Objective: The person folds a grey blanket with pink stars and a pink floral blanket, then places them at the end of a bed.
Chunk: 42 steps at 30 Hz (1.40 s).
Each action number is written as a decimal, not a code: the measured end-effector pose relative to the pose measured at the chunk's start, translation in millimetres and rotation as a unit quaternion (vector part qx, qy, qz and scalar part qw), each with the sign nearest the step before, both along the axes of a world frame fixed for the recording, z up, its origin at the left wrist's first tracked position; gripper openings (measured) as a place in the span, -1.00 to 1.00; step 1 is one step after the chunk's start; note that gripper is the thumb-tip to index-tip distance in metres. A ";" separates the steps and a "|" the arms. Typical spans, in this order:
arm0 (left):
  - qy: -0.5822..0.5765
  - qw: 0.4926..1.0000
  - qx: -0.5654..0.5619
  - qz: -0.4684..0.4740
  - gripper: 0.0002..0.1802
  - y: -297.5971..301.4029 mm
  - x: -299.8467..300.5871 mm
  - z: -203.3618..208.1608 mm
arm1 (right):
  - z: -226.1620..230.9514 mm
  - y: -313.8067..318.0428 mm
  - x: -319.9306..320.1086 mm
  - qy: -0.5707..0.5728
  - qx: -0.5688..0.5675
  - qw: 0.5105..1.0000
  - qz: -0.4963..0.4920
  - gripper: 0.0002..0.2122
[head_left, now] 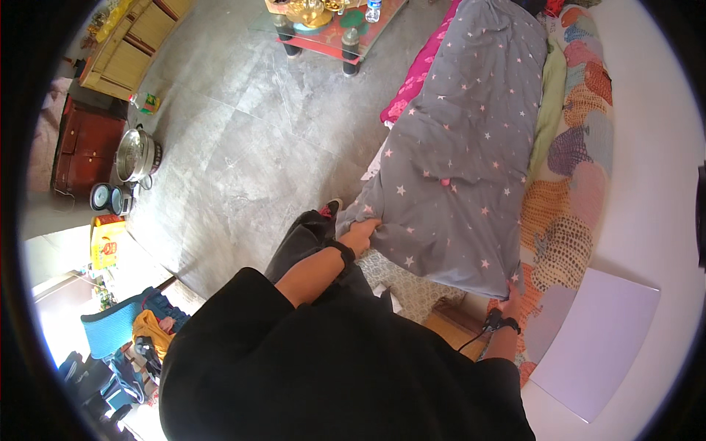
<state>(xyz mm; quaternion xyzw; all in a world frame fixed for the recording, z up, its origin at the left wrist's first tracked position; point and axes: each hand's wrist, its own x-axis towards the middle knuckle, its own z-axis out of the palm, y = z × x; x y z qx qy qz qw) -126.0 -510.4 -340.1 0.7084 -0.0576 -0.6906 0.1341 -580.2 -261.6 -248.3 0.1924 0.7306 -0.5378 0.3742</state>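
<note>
A grey quilt (pixel 471 147) printed with small stars lies stretched out in front of me along the bed. Its near left corner is bunched in my left hand (pixel 359 237), whose fingers are closed on the cloth. At the near right corner, my right hand (pixel 510 300) grips the same quilt; its fingers are partly hidden by the fabric. Between the two hands the near edge hangs slightly slack above a patterned sheet (pixel 404 277). Pink bedding (pixel 418 82) shows along the quilt's left side, and a green cloth (pixel 550 103) along its right.
A patchwork-patterned cover (pixel 566 228) runs beside the white wall, with a pale panel (pixel 599 345) near my right arm. On the left, a glass-topped table (pixel 349 40), a metal pot (pixel 134 156), a red cabinet (pixel 88 147) and a clothes-laden blue chair (pixel 114 329) stand around the grey floor.
</note>
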 end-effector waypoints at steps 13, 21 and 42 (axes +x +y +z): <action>0.153 0.985 0.076 -0.023 -0.58 -66.1 -1.5 -15.2 | 27.5 -45.1 -27.5 0.030 -0.027 0.999 -0.030 -0.76; 0.352 0.935 0.032 0.013 -0.89 -345.2 -134.3 185.7 | 173.3 -264.7 -164.4 0.539 0.049 0.751 0.378 -0.64; 0.061 0.821 -0.162 -0.544 -0.57 -448.2 -109.5 -53.1 | -113.0 -465.9 135.6 -0.216 0.074 0.930 0.289 -0.67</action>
